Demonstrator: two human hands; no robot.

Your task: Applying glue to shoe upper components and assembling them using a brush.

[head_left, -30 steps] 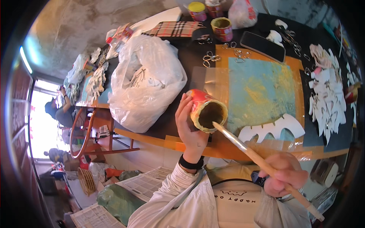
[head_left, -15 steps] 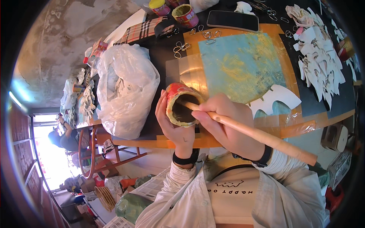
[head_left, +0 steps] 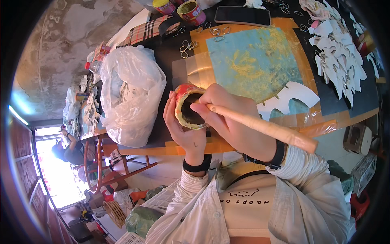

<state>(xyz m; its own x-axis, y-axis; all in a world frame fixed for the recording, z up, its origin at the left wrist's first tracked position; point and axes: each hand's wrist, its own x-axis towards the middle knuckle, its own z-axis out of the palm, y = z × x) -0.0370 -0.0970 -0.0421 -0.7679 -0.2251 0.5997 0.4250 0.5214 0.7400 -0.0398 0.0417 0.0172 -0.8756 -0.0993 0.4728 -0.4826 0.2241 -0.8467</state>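
My left hand (head_left: 187, 137) is wrapped round a small red can (head_left: 179, 106) with a yellowish crusted rim, its mouth tilted toward me. In my right hand (head_left: 239, 106) is a long pale wooden stick (head_left: 268, 129), pinched between thumb and fingers. The stick's far end reaches into the can's mouth; its tip is hidden there by fingers and rim. Past my right hand lies a white cut piece with scalloped edges (head_left: 293, 96), partly over a blue sheet (head_left: 248, 61) smeared with yellow.
A white plastic bag (head_left: 134, 95) stands left of the can. Metal rings (head_left: 187, 48), a dark phone (head_left: 243, 16) and another open can (head_left: 192, 16) lie farther back. White cut pieces (head_left: 339, 61) are heaped at right. A person (head_left: 67, 148) is far left.
My right hand has moved closer to the can's mouth, and the stick's outer end has swung left and away from me. My left hand still holds the can.
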